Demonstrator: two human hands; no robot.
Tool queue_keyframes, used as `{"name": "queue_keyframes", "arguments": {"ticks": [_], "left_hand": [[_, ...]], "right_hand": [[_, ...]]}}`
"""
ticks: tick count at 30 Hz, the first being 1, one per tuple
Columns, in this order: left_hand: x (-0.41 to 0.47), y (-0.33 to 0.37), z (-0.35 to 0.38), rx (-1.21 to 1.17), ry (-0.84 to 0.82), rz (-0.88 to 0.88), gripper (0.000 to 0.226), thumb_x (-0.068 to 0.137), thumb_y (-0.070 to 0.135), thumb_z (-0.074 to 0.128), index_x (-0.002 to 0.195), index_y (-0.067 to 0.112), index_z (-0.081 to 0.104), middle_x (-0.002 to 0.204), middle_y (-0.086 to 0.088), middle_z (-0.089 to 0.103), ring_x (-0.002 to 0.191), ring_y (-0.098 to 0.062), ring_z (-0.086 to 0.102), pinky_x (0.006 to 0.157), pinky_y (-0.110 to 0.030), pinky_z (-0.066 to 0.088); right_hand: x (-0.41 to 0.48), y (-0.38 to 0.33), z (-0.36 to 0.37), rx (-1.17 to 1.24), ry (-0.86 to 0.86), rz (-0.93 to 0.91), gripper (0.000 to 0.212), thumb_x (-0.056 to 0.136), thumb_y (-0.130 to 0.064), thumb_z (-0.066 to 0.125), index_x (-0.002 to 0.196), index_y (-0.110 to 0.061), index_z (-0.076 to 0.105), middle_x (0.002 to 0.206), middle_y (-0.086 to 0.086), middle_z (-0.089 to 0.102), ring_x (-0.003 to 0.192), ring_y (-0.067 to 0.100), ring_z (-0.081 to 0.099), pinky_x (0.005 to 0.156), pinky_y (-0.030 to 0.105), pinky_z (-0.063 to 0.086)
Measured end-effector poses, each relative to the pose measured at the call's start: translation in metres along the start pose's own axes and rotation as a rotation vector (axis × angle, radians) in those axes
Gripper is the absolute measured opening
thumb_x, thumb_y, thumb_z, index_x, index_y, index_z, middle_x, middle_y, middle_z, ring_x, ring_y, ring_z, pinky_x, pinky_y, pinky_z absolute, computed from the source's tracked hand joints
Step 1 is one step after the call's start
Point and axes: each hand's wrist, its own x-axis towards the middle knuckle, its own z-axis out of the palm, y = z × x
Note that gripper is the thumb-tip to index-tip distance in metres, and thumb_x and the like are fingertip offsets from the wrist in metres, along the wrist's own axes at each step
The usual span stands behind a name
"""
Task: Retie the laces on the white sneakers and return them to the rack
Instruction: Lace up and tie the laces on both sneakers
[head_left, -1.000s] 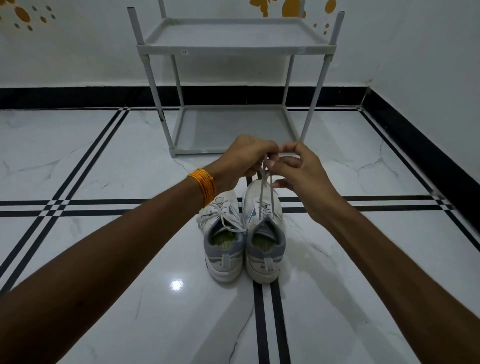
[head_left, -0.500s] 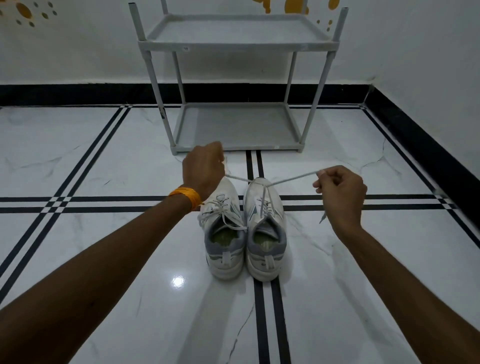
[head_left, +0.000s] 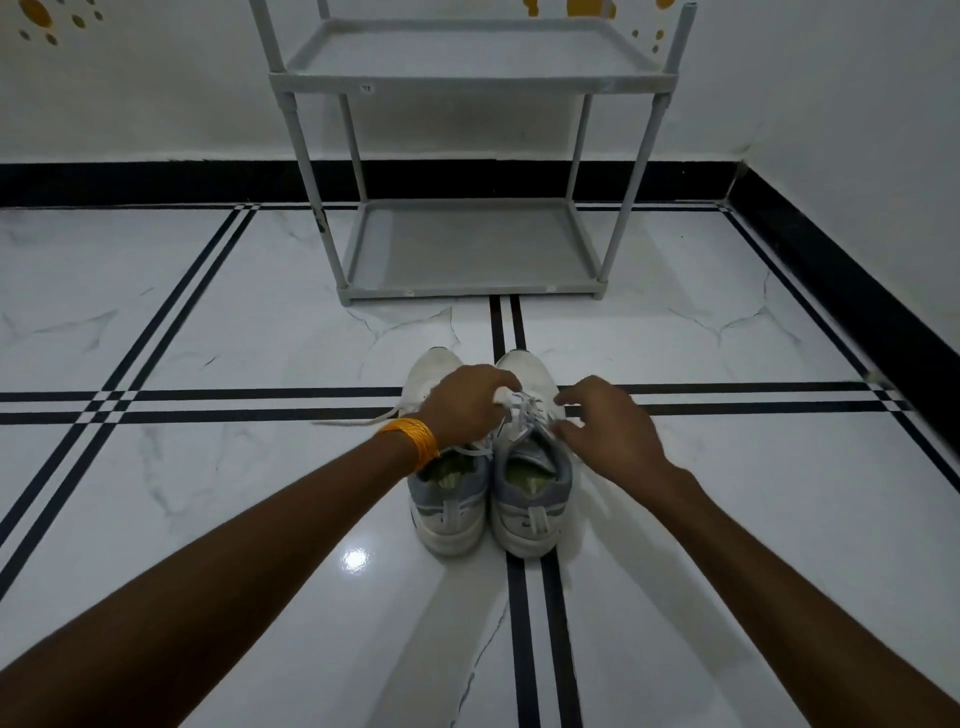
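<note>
Both white sneakers (head_left: 491, 467) stood side by side on the marble floor (head_left: 208, 493), heels toward the camera, well short of the grey rack (head_left: 470, 249), both of whose shelves were bare. Left hand (head_left: 465, 408) curled over the laces (head_left: 524, 410) of the right-hand shoe, apparently pinching them; right hand (head_left: 605, 428) just beside, fingers loosely spread, hold on the lace not discernible. One lace end trailed left on the floor. Step judged: tying the knot. Next move calls for forming and cinching the bow, then lifting the pair to a shelf
</note>
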Motion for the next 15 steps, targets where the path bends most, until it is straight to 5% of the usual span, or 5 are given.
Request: {"name": "queue_keyframes", "arguments": {"ticks": [3,10,12,15], "left_hand": [[-0.001,0.007,0.013,-0.037,-0.058,0.025,0.031,0.088,0.012,0.062,0.119,0.011,0.066,0.115,-0.012,0.070,0.104,-0.029,0.064,0.093,-0.035,0.050],[-0.002,0.000,0.019,-0.186,0.024,-0.032,0.017,0.087,0.023,0.068,0.097,0.010,0.075,0.086,-0.009,0.074,0.069,-0.012,0.064,0.069,-0.024,0.054],[-0.004,0.001,0.016,-0.215,0.056,-0.043,0.019,0.086,0.029,0.069,0.090,0.011,0.076,0.072,-0.002,0.066,0.058,-0.003,0.053,0.057,-0.013,0.040],[-0.005,0.003,0.015,-0.230,0.134,-0.078,0.022,0.083,0.029,0.072,0.070,0.011,0.072,0.060,0.000,0.058,0.054,-0.006,0.049,0.053,-0.015,0.034]], "right_hand": [[0.000,-0.007,0.008,-0.014,-0.124,0.053,0.023,0.084,-0.035,0.068,0.095,-0.016,0.074,0.097,0.004,0.072,0.087,0.021,0.066,0.074,0.033,0.054],[0.001,0.003,0.016,0.168,-0.026,0.059,0.013,0.083,-0.023,0.071,0.074,-0.013,0.073,0.071,0.002,0.071,0.060,0.017,0.064,0.058,0.029,0.051],[0.001,0.004,0.013,0.404,-0.002,0.138,0.012,0.086,-0.014,0.067,0.076,-0.009,0.069,0.074,0.002,0.072,0.055,0.016,0.065,0.052,0.026,0.050],[0.001,0.011,0.005,1.023,-0.021,0.474,0.013,0.088,0.001,0.052,0.076,-0.004,0.055,0.079,0.011,0.072,0.053,0.016,0.062,0.046,0.023,0.043]]}}
